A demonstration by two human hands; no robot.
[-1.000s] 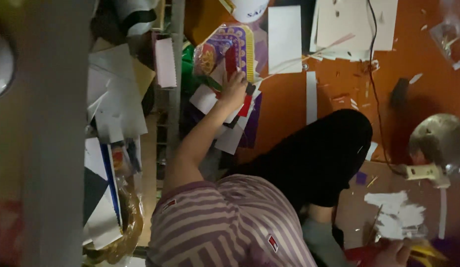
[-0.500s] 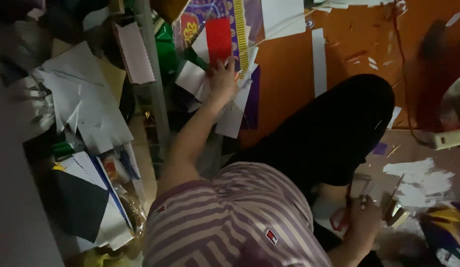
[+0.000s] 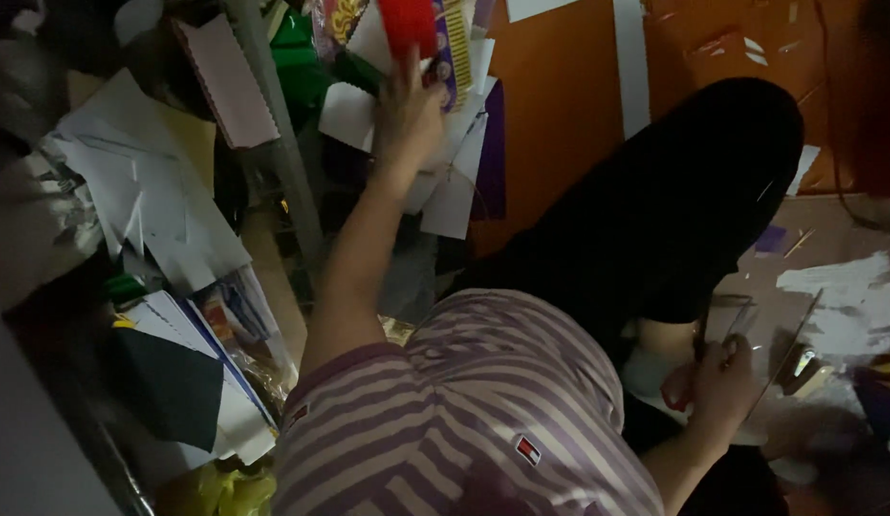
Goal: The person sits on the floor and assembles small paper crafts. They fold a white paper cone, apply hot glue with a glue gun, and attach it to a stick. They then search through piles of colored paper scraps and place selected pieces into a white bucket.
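the left hand (image 3: 407, 115) is stretched far out ahead of the body, up toward the top of the view, its fingers closed on the lower edge of a red sheet of paper (image 3: 407, 21). the sheet sits directly beyond the fingertips, partly cut off by the top edge, and its long axis appears to run away from the person — roughly in line with the outstretched forearm. it lies on a heap of mixed papers (image 3: 455, 162) — white, purple and patterned pieces — beside a green sheet (image 3: 297, 53) and next to a grey upright post (image 3: 282, 153).

the right hand (image 3: 722, 387) is well apart from all this, low by the folded black-clad knee (image 3: 694, 191), curled around what looks like scissors (image 3: 698, 368) with a red handle; the light is too dim to be sure. so the left hand alone is at the red sheet, the right far off across the body over the orange floor (image 3: 560, 115).
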